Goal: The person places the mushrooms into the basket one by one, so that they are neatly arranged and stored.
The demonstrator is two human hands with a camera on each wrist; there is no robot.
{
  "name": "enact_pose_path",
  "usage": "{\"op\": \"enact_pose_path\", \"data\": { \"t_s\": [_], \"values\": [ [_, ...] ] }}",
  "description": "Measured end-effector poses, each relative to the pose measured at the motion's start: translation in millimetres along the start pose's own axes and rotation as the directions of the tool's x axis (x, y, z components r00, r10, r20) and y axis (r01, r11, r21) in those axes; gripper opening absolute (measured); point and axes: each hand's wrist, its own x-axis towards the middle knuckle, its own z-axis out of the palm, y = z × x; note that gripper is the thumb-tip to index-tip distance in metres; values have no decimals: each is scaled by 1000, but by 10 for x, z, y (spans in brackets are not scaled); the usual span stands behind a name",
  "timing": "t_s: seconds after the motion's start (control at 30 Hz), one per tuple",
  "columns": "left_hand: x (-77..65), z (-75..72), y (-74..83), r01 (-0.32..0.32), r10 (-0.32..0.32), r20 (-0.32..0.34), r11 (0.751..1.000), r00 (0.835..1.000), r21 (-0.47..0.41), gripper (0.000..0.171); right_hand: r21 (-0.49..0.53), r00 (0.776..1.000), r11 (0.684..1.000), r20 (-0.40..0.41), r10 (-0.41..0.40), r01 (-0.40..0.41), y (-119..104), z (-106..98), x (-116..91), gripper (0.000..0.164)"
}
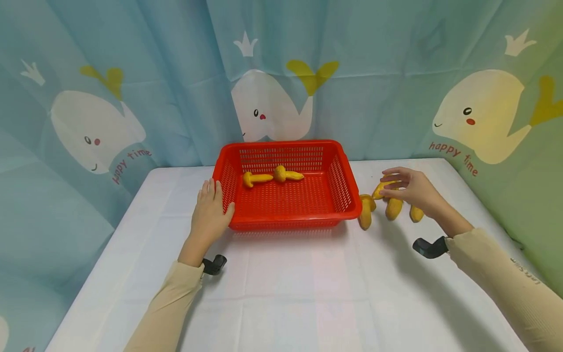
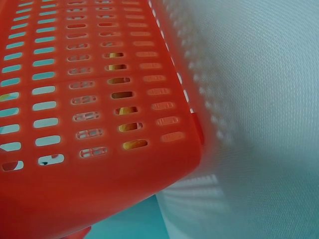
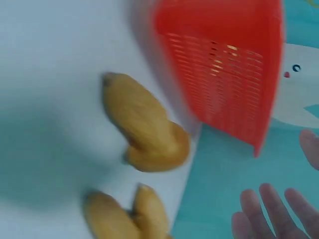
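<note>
A red plastic basket [image 1: 286, 203] stands at the back of the table with two yellow mushrooms [image 1: 288, 174] lying inside, towards its rear wall. My left hand [image 1: 210, 212] rests with extended fingers against the basket's left side. Over the mushrooms to the right of the basket hovers my right hand [image 1: 415, 188], its fingers apart and nothing held between them. Beneath and beside it lie several yellow mushrooms, one of them [image 1: 366, 211] close to the basket's right wall. The right wrist view shows that mushroom [image 3: 144, 124] near the basket [image 3: 224, 74], with spread fingertips [image 3: 269, 199] at the lower right.
A white cloth covers the table [image 1: 286, 293]. Behind it hangs a blue curtain [image 1: 374, 73] printed with whales, reaching the table's back edge. Black camera mounts [image 1: 430, 248] stick out from both wrists.
</note>
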Motion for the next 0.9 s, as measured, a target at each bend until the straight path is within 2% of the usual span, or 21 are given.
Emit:
{"op": "enact_pose_path", "data": {
  "t_s": [0.27,0.5,0.9],
  "values": [
    [4,-14,5,10,-10,9,1000,1000,-2,70,69,997,998,-72,20,-15,208,269,-67,62],
    [4,-19,4,7,-7,6,1000,1000,-3,70,72,990,997,-142,15,-5,302,458,-100,54],
    [-1,-2,3,-7,7,-5,1000,1000,2,69,71,993,996,-108,54,-46,438,662,-99,55]
  ]
}}
